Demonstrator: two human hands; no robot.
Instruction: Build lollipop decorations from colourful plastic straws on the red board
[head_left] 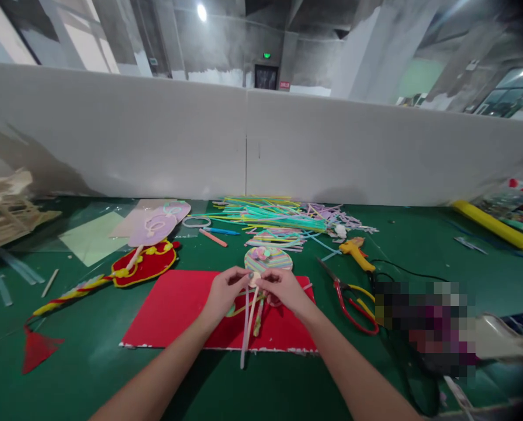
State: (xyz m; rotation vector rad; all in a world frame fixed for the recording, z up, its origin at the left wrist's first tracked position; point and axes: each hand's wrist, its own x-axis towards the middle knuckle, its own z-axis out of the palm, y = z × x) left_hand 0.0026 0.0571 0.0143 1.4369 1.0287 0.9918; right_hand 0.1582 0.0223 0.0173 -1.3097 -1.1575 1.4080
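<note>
A small round fan [279, 259] with pastel stripes and pompom-like decorations lies over a red board [177, 304]. At its lower edge, the fingers of my left hand [226, 292] are pinched around the top of a pale pink pipe cleaner [243, 345], which hangs down past the board's near edge. My right hand [285, 289] is closed in a pinch beside it, at the base of the fan where a cream stick starts. The fingertips of both hands almost meet and hide part of the joint. More coloured pieces lie below my fingers on the board.
Pipe cleaners [279, 216] are heaped at the back. Red-handled scissors [357, 316] and a yellow glue gun [356, 251] lie to the right. A red fan [145, 266] with a tassel and a lilac fan [158, 225] lie left. A white partition [156, 134] stands behind.
</note>
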